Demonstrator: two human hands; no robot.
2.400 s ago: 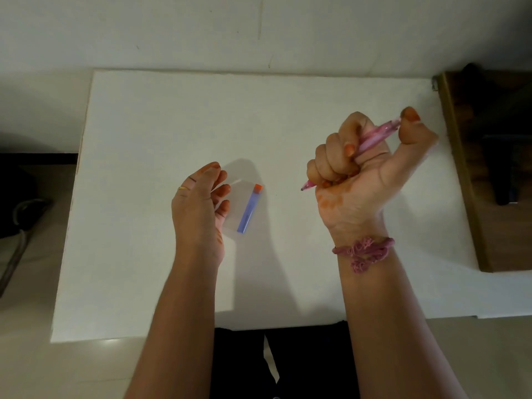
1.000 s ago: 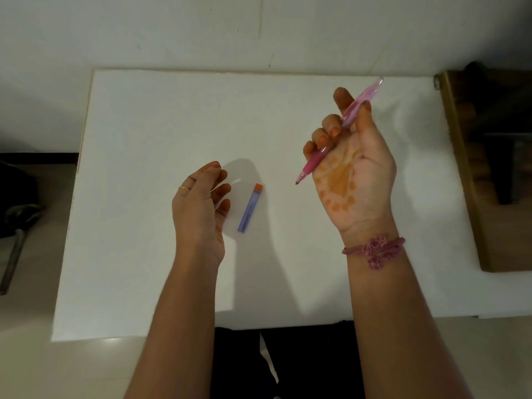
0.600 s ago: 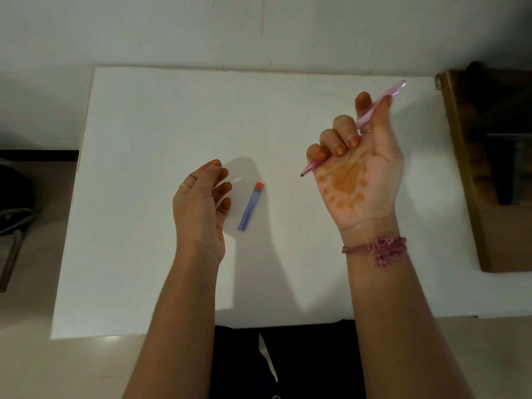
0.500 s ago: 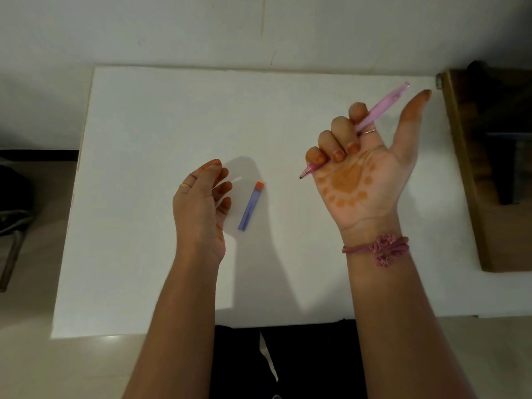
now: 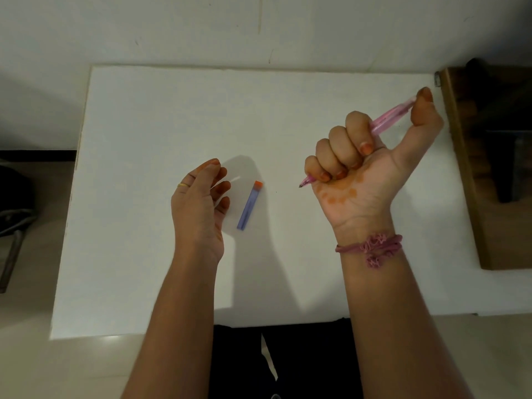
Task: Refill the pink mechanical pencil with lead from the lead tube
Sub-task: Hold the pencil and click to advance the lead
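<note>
My right hand [image 5: 357, 168] is fisted around the pink mechanical pencil [image 5: 388, 116], held above the right half of the white table [image 5: 144, 125]. The pencil's tip pokes out below my little finger, pointing left. My thumb rests on its back end. The lead tube [image 5: 249, 205], blue with an orange cap, lies flat on the table between my hands. My left hand [image 5: 198, 203] hovers just left of the tube, fingers loosely curled and apart, holding nothing. A tiny dark speck lies on the table right of the tube; I cannot tell what it is.
A brown wooden piece of furniture [image 5: 466, 168] stands against the table's right edge. A white wall runs behind the table. A dark object [image 5: 11, 197] sits on the floor to the left. My dark-clothed lap [image 5: 282, 358] is at the table's near edge.
My right hand has closed from an open palm into a fist around the pencil, and my thumb has come onto its back end. The left hand and the lead tube have stayed put.
</note>
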